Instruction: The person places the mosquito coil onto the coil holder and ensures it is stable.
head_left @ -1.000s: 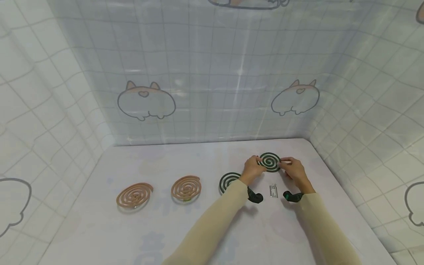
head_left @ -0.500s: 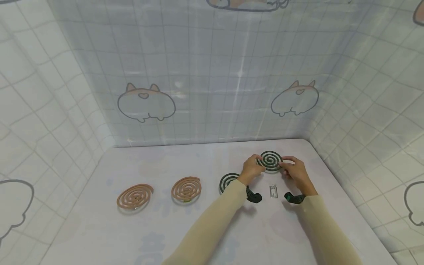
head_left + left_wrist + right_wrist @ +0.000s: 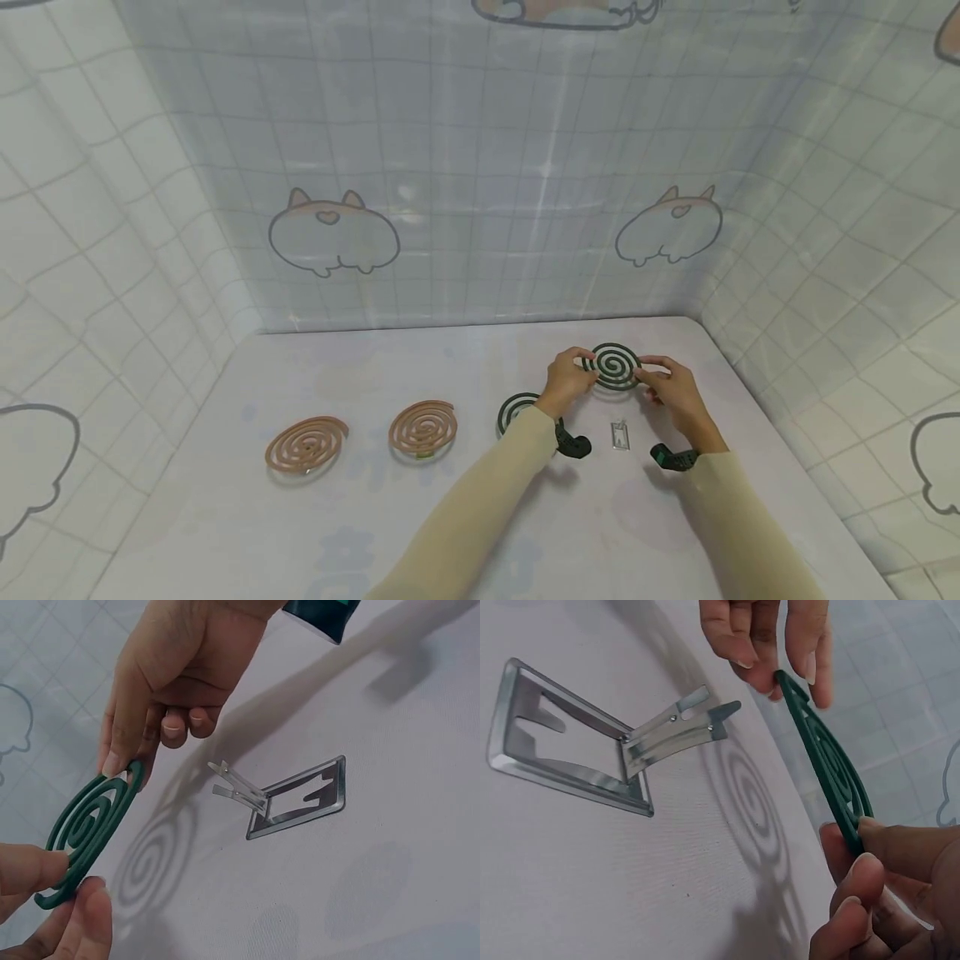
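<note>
A dark green mosquito coil (image 3: 613, 367) is held above the far right of the table between both hands. My left hand (image 3: 567, 382) pinches its left edge between thumb and fingers. On the opposite edge, my right hand (image 3: 675, 393) pinches it the same way. Both wrist views show the coil tilted and off the surface, with its spiral shadow on the table. Below it lies a small metal coil stand (image 3: 570, 742), a rectangular frame with two raised prongs (image 3: 238, 787). Neither hand touches this stand.
Left of the stand, another green coil (image 3: 516, 408) is partly hidden by my left forearm. Two brown coils (image 3: 306, 446) sit further left, raised above the white table (image 3: 225, 533). Patterned sheeting (image 3: 480, 183) rises behind and along both sides.
My right hand and its wrist have shifted slightly to the right. The green coil has moved only a touch rightward, and both hands have kept hold of it.
</note>
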Available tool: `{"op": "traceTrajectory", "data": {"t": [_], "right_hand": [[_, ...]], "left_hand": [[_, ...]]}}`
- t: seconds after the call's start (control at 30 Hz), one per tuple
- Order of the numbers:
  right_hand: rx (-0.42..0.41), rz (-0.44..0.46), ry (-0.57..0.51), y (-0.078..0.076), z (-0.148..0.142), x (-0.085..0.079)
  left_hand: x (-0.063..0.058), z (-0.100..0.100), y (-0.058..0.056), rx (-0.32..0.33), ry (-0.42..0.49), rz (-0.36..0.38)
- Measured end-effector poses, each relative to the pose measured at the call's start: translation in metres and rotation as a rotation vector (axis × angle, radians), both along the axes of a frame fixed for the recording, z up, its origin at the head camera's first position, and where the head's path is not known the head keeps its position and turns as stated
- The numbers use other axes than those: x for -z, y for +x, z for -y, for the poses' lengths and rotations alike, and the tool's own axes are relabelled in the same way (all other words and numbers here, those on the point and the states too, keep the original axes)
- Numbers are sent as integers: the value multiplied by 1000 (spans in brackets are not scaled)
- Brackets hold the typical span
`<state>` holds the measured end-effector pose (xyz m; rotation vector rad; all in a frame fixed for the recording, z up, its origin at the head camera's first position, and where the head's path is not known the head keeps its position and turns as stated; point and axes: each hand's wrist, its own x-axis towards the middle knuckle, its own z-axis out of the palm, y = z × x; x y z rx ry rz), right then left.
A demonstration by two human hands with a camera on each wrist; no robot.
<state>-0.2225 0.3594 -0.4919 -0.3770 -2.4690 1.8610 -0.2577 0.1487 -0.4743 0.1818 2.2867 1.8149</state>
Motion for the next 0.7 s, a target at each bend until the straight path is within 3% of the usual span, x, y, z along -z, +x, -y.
{"op": "traceTrajectory", "data": {"t": [0.3, 0.7], "right_hand": [[-22, -43, 14, 8, 1, 2], [8, -65, -10, 18, -1, 3]], "left_hand": [[-1, 1, 2, -23, 86, 11], [-3, 1, 6, 18, 104, -5]]}}
